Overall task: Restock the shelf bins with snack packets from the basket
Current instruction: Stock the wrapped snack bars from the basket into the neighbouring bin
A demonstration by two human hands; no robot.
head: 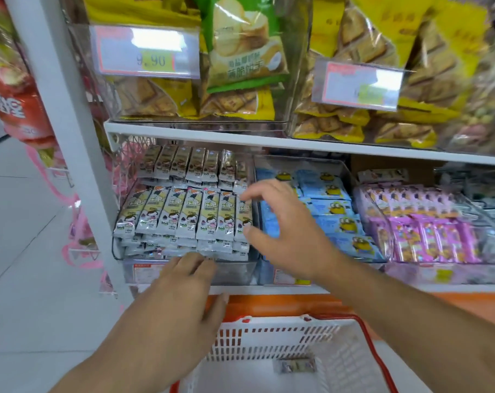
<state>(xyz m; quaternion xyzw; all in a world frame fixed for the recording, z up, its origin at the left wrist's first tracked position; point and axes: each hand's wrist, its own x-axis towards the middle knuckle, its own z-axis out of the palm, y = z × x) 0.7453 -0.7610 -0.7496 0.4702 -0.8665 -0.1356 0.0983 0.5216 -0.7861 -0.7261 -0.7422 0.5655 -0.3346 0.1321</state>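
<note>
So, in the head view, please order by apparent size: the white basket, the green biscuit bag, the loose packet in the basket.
1. White basket, largest, though nearest.
2. Green biscuit bag.
3. Loose packet, smallest.

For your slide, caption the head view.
Both hands straighten white snack packets in a shelf bin above the basket.

Bright, even store light fills the scene with only soft shadows. Glare whitens the clear plastic price tag holder (144, 51) reading 9.90. The wide lens bends the white shelf upright (67, 131), and the edges blur.
</note>
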